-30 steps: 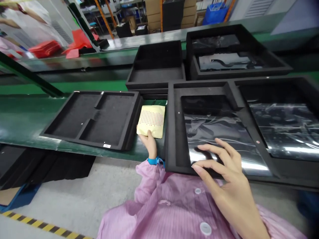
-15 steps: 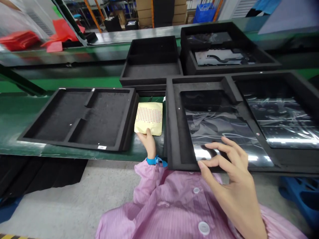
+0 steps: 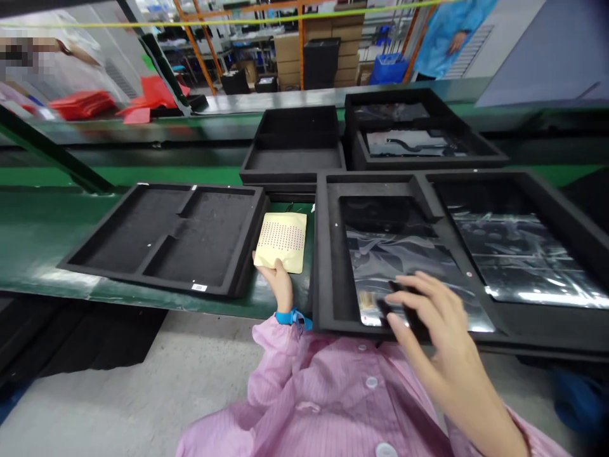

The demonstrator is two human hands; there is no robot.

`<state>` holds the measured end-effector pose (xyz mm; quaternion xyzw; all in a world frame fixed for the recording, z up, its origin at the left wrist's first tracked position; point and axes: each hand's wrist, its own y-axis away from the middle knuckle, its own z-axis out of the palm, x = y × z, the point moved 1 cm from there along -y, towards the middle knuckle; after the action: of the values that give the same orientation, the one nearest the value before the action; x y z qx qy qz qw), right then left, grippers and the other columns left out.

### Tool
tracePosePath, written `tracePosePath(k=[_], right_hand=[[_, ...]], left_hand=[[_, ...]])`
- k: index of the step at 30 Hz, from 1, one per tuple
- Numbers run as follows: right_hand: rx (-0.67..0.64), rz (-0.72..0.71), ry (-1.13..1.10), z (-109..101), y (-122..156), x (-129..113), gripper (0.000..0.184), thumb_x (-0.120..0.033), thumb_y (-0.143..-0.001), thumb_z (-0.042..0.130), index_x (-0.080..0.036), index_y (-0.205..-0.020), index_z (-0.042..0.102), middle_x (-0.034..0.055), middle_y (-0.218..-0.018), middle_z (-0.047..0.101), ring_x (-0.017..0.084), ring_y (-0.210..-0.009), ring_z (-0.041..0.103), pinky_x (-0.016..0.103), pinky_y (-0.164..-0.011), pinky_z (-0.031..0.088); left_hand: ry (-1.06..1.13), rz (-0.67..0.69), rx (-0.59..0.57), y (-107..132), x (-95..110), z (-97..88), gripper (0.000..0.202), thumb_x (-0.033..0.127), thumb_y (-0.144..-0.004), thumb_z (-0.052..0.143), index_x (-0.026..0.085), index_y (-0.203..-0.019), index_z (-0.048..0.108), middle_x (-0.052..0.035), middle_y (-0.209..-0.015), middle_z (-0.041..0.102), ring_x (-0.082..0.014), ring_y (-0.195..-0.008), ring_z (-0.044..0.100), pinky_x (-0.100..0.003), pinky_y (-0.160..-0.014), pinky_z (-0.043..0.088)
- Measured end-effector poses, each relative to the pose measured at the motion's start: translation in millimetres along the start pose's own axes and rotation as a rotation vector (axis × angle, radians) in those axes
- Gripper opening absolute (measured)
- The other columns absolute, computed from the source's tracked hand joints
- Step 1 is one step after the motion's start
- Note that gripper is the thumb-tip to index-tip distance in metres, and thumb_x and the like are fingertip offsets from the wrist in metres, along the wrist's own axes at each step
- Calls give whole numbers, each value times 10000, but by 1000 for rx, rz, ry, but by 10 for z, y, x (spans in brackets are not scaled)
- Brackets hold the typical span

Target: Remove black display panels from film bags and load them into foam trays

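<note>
1. head view: the green belt (image 3: 42,241) runs left to right and carries nearly everything. the trays sit in a row along it, within reach of the person at its near edge.
2. the double foam tray (image 3: 327,254), right of centre, is the largest piece. its near rim overhangs the belt edge toward the pink coat (image 3: 323,400), which i judge keeps its left pocket close to the body.
3. the empty foam tray (image 3: 204,235) lies at the left, well apart from both hands, and its shaped recesses are bare.
4. farther back sit a bare far tray (image 3: 295,158) and a loaded far tray (image 3: 428,162), the second with a film-covered part inside.
5. the shiny film (image 3: 394,254) lies flat in the left pocket of the double tray, crinkled and reflective. a second film (image 3: 523,254) fills the right pocket.
6. the right hand (image 3: 438,330) is open, with its fingers spread and bent over the near end of the shiny film — motion blur hides whether the tips touch it.
7. the yellow dotted sheet (image 3: 281,241) lies on the belt in the gap between the two near trays. it shows rows of red dots and no readable writing.
8. the left hand (image 3: 280,282) pinches the sheet's near edge, thumb on top and the other fingers hidden beneath. it seems held low and flat so the sheet stays unbent. a blue wrist strap (image 3: 288,317) circles the wrist.
9. a white label (image 3: 198,287) sits on the near wall of the empty foam tray — its print is too small to read, and no brand shows anywhere.
</note>
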<state>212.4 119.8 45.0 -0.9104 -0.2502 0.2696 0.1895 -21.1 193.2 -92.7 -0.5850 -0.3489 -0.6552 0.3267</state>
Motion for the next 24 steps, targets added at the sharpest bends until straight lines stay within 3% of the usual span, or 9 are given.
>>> tracePosePath(k=[6, 9, 10, 12, 14, 16, 18, 21, 24], right_hand=[[-153, -308, 261, 23, -108, 95, 444, -448, -959, 450, -167, -1301, 462, 161, -1348, 405, 338, -1262, 348, 528, -953, 377], [-237, -403, 231, -61, -246, 179, 508, -454, -923, 526, -194, -1351, 442, 153, -1370, 392, 328, -1275, 336, 524, -951, 409], [-254, -431, 219, -102, -302, 199, 518, -448, -914, 544, -207, -1361, 439, 151, -1382, 383, 324, -1288, 323, 523, -955, 413], [-290, -518, 197, -170, -422, 203, 492, -458, -906, 558, -244, -1341, 471, 134, -1403, 374, 317, -1317, 296, 534, -986, 394], [-338, -619, 187, -194, -536, 153, 467, -507, -875, 594, -259, -1267, 538, 119, -1381, 407, 316, -1308, 316, 551, -1024, 353], [-401, -674, 189, -168, -620, 77, 470, -541, -817, 656, -237, -1170, 593, 114, -1254, 500, 304, -1201, 420, 529, -999, 377], [-453, -674, 206, -111, -657, 13, 430, -543, -775, 698, -204, -1031, 629, 101, -1081, 553, 276, -1046, 495, 483, -918, 430], [-516, -697, 249, -14, -636, -7, 372, -536, -764, 707, -185, -846, 614, 81, -955, 565, 252, -930, 521, 439, -841, 446], [-542, -725, 361, 29, -588, 27, 425, -580, -742, 701, -198, -890, 590, 70, -851, 586, 241, -796, 554, 410, -754, 452]], left_hand=[[-55, -30, -12, 64, 41, 33, 777, 91, -846, 484, 120, -1475, 29, -216, -1545, 218, -229, -1373, 374, -389, -1125, 330], [-118, -70, -130, 45, 171, -67, 673, 168, -878, 512, 122, -1457, 171, -197, -1462, 403, -198, -1308, 469, -331, -1066, 401], [-151, -97, -197, 21, 232, -133, 553, 210, -886, 524, 99, -1392, 328, -196, -1343, 539, -203, -1210, 565, -318, -1002, 456], [-241, -174, -351, -36, 375, -290, 318, 312, -870, 569, 49, -1041, 623, -184, -903, 720, -236, -814, 718, -314, -746, 559], [-343, -233, -471, -70, 550, -435, 369, 401, -791, 656, 80, -611, 635, -127, -476, 618, -230, -391, 609, -300, -443, 489], [-394, -212, -535, -42, 767, -504, 468, 462, -715, 711, 131, -431, 542, -71, -318, 487, -188, -232, 458, -267, -315, 349], [-355, -107, -579, 66, 1017, -458, 462, 505, -713, 690, 140, -463, 558, -39, -350, 500, -151, -262, 461, -241, -332, 339], [-206, 68, -701, 320, 1358, -205, 411, 546, -753, 619, 148, -652, 635, -27, -565, 615, -133, -450, 576, -241, -489, 466], [-95, 151, -836, 514, 1546, 106, 386, 536, -760, 627, 152, -787, 651, -53, -777, 667, -160, -686, 652, -267, -684, 534]])
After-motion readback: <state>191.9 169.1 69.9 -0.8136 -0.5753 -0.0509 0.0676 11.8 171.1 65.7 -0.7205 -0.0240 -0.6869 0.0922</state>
